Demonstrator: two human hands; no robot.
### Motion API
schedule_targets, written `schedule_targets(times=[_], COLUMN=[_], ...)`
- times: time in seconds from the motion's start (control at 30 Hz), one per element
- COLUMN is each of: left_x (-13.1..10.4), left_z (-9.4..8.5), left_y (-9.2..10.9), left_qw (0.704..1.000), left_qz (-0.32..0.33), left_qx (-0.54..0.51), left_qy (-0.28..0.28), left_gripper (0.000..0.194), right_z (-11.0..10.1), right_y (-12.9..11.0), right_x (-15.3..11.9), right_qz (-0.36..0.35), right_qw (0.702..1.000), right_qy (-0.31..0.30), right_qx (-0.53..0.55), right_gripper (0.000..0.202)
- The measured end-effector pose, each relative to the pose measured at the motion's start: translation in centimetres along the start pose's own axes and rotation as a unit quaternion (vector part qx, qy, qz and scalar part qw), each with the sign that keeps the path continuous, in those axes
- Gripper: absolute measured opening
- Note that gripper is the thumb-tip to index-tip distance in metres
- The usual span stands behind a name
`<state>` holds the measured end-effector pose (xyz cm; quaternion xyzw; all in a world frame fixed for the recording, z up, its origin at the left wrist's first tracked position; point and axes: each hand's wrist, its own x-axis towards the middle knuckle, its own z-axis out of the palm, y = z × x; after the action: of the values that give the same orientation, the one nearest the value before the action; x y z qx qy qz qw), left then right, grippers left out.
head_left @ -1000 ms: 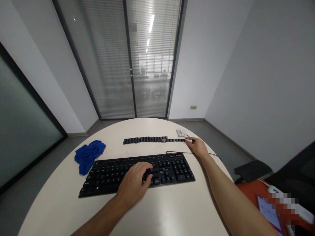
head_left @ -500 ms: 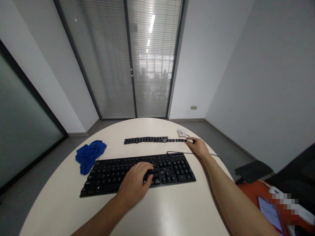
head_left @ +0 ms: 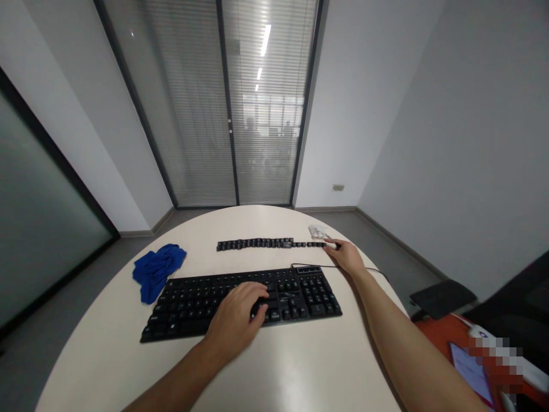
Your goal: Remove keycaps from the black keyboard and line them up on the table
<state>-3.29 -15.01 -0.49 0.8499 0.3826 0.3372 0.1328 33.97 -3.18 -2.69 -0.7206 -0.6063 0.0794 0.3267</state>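
A black full-size keyboard (head_left: 193, 306) lies on the table in front of me. My left hand (head_left: 238, 309) rests over its right-middle part, fingers slightly bent together and thumb apart, nothing held. Beyond the keyboard, loose black keycaps (head_left: 253, 244) stand lined up in rows, with a single row running out to the right. At that row's right end is my right hand (head_left: 345, 256), its fingers closed round something slim, partly dark and partly white, too small to name. Its fingertips are close to the last keycap; whether they touch it I cannot tell.
A crumpled blue cloth (head_left: 158, 272) lies at the left of the round cream table (head_left: 283, 366). Beyond my right hand is a crumpled white wad (head_left: 317, 231). The keyboard's cable (head_left: 371, 269) runs off the right edge. A phone (head_left: 472, 372) lies on an orange seat.
Almost nothing differs. Both hands stay in the same places, and the view has shifted very slightly.
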Motion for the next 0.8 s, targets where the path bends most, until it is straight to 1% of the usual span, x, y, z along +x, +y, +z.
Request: schedule_targets(times=[0.1,0.17,0.2,0.27,0.3,0.37,0.4,0.47,0.53,0.6,0.7,0.8], left_x=[0.0,0.0,0.0,0.0,0.0,0.0,0.0,0.0,0.0,0.1,0.0,-0.2], left_z=[0.1,0.1,0.0,0.0,-0.1,-0.3,-0.4,-0.6,-0.8,-1.0,-1.2,-1.1], left_y=[-0.1,0.0,0.0,0.1,0.2,0.4,0.5,0.6,0.7,0.7,0.7,0.5], left_qw=[1.0,1.0,1.0,1.0,1.0,0.999,0.998,0.997,0.996,0.995,0.994,0.992], left_qz=[-0.001,0.0,0.001,0.003,0.005,0.017,0.024,0.041,0.054,0.063,0.067,0.076], left_qx=[0.001,0.004,0.006,0.015,0.021,0.034,0.04,0.048,0.054,0.061,0.072,0.08], left_qy=[-0.002,-0.006,-0.008,-0.014,-0.017,-0.025,-0.029,-0.039,-0.048,-0.052,-0.054,-0.056], left_gripper=[0.018,0.017,0.017,0.015,0.015,0.014,0.014,0.017,0.021,0.024,0.026,0.027], right_z=[-0.5,-0.9,-1.0,-1.1,-0.9,-0.4,0.0,0.9,1.6,1.9,2.0,1.9], right_y=[-0.8,-2.3,-3.4,-6.1,-7.6,-10.4,-11.6,-13.2,-13.8,-13.6,-12.9,-12.7], right_x=[0.0,-0.3,-0.6,-1.7,-2.5,-4.3,-5.2,-6.9,-7.9,-8.2,-7.8,-7.5], right_qz=[-0.008,-0.03,-0.053,-0.124,-0.168,-0.234,-0.258,-0.281,-0.277,-0.26,-0.24,-0.24], right_qw=[1.0,0.999,0.998,0.992,0.985,0.969,0.961,0.951,0.95,0.954,0.958,0.955], right_qy=[0.016,0.036,0.038,0.003,-0.026,-0.066,-0.089,-0.121,-0.13,-0.128,-0.133,-0.148], right_qx=[0.001,-0.002,-0.003,0.0,-0.009,-0.032,-0.036,-0.051,-0.069,-0.078,-0.082,-0.091], right_gripper=[0.055,0.054,0.052,0.046,0.043,0.036,0.032,0.024,0.021,0.021,0.021,0.024])
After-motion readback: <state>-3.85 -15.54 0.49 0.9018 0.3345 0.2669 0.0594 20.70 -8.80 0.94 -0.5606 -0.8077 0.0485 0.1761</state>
